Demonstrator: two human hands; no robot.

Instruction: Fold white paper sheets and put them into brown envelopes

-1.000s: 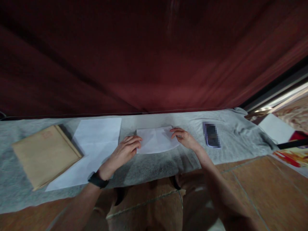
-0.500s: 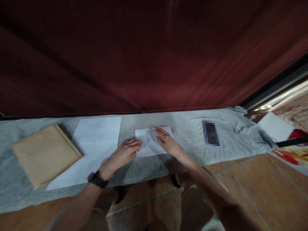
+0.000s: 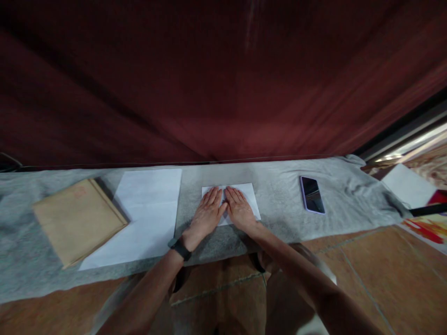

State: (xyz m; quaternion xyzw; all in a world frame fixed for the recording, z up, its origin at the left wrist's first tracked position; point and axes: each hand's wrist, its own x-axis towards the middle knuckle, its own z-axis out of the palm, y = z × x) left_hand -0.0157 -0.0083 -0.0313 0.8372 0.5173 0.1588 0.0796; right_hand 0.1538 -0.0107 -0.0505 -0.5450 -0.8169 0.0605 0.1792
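A small white sheet of paper [image 3: 252, 197], which looks folded, lies flat on the grey cloth in front of me. Both hands rest on it side by side, palms down and fingers pointing away from me. My left hand [image 3: 207, 211] covers its left half, fingers stretched out flat, a dark watch on the wrist. My right hand [image 3: 240, 209] lies flat over the middle, with the paper's right end showing beside it. The thumbs meet or nearly meet between the hands. Much of the paper is hidden under them.
A brown paper envelope or packet [image 3: 80, 218] lies at left, partly over a large white sheet [image 3: 150, 209]. To the right is a phone [image 3: 312, 195] with a purple edge. Grey cloth [image 3: 279, 186] covers the narrow surface; a dark red curtain-like backdrop [image 3: 223, 93] rises behind it.
My left hand has moved right from the paper's left edge onto it, its curled fingers now stretched flat. My right hand has flattened next to it. The view has shifted slightly.
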